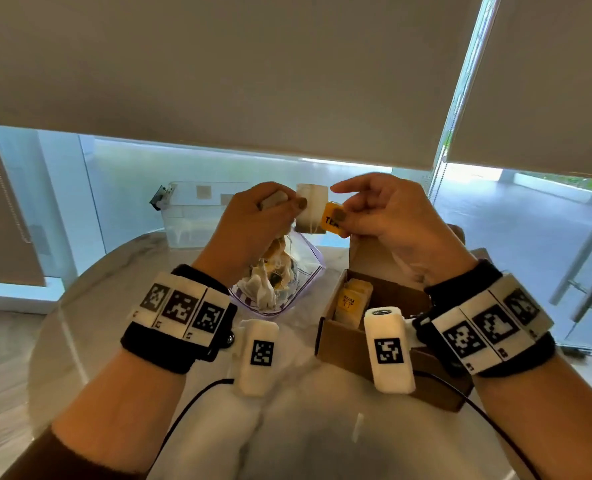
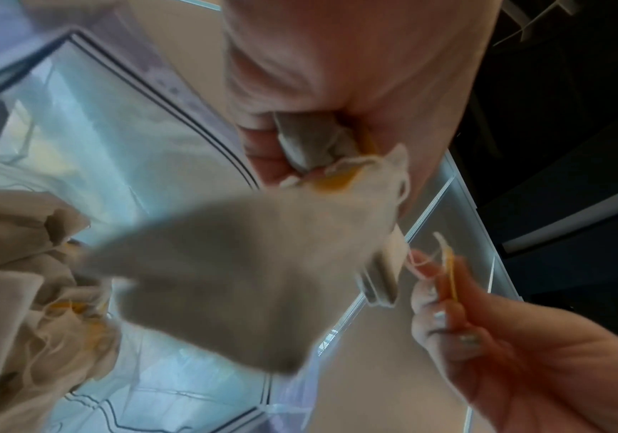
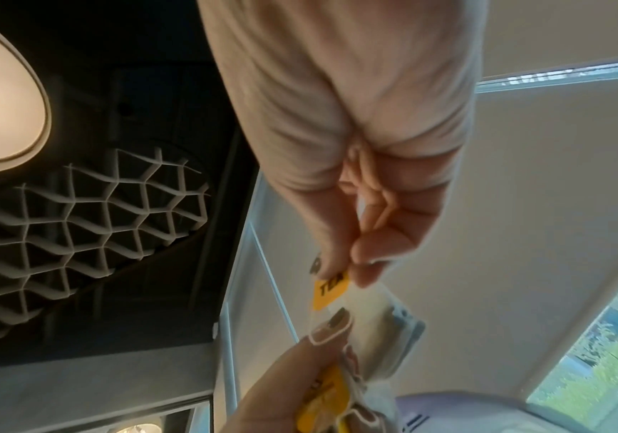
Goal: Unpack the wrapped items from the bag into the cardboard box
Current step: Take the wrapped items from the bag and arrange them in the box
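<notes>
Head view: right hand [image 1: 388, 216] pinches yellow tag [image 1: 332, 218] reading "TEA".

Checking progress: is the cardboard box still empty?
No. The box is open, with a few tea bags standing at its left end; the rest looks bare.

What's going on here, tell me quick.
A person is moving tea bags from a clear zip bag into a cardboard box on a marble table. Both hands are raised between them: the left hand holds a tea bag, with more bunched in its fingers, while the right hand pinches its yellow tag. A few tea bags already stand in the box, and a tangle remains in the zip bag.
</notes>
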Available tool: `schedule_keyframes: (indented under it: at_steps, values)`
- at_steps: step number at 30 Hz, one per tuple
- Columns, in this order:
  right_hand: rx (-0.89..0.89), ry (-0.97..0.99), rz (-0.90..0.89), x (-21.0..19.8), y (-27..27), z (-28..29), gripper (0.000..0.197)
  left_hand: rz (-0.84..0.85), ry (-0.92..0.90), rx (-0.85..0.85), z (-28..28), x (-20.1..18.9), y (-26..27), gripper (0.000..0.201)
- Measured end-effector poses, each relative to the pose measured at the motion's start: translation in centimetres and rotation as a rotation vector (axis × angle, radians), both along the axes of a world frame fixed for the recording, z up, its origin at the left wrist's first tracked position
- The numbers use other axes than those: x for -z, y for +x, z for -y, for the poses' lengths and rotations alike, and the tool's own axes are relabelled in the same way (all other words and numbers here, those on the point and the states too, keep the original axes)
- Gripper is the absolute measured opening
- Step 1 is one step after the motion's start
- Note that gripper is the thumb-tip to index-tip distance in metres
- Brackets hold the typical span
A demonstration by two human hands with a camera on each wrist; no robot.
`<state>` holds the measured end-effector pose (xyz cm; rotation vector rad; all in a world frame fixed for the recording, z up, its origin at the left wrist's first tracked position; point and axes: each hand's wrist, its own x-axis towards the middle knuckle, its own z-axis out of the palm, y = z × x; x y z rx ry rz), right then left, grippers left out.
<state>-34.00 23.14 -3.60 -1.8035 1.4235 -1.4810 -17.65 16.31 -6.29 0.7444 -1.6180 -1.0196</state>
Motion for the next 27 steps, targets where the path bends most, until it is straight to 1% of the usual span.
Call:
schedule_keyframes:
  at_steps: [2,4,6,9,12,13,14,15,16,17,18,19,20,22,27]
  values:
    - [0.049,0.051,0.068,0.6,0.1,0.6,0.042,0.045,-0.01,0.027,-0.2,0.3,-0.2,0.008]
    - [0.075,0.12,0.079,1.0,0.0,1.1,0.044,0.106,-0.048,0.036,-0.5,0.5,-0.3,0.009]
    - [0.073,0.189,0.028,1.3,-0.3,1.3,0.033,0.145,-0.058,0.048,-0.5,0.7,-0.4,0.009]
    - [0.076,0.242,-0.039,1.2,-0.7,1.4,0.013,0.19,-0.02,0.097,-0.6,1.1,-0.5,0.009]
    - [0.103,0.294,-0.084,0.3,-1.3,1.5,0.006,0.34,-0.026,0.11,-0.3,1.7,-0.5,0.009]
    - [0.105,0.321,-0.089,0.0,-1.7,1.6,0.006,0.398,-0.068,0.104,-0.5,1.9,-0.5,0.011]
    - [0.102,0.353,-0.103,-0.4,-2.1,1.8,0.007,0.465,-0.167,0.093,-0.6,2.1,-0.6,0.013]
    - [0.101,0.39,-0.139,-0.6,-2.4,2.1,0.007,0.529,-0.259,0.105,-0.7,2.3,-0.9,0.017]
    - [0.105,0.431,-0.194,-0.8,-2.8,2.4,0.006,0.669,-0.385,0.128,-0.6,2.7,-1.1,0.019]
    - [0.114,0.474,-0.255,-1.0,-3.1,2.8,0.007,0.777,-0.352,0.178,-0.8,2.8,-1.2,0.019]
    - [0.117,0.517,-0.305,-1.1,-3.5,3.2,0.01,0.883,-0.274,0.24,-1.1,3.0,-1.3,0.016]
    - [0.114,0.56,-0.345,-1.1,-3.7,3.6,0.012,0.93,-0.209,0.286,-1.0,3.3,-1.3,0.016]
    - [0.102,0.598,-0.394,-1.1,-3.9,4.1,0.012,0.963,-0.185,0.305,-1.0,3.4,-1.4,0.016]
    - [0.06,0.681,-0.518,-0.9,-4.0,4.9,0.01,0.989,-0.194,0.335,-1.0,3.7,-1.5,0.017]
    - [-0.057,0.976,-0.769,0.3,-3.4,7.0,0.012,1.013,-0.148,0.474,-1.4,3.9,-1.8,0.019]
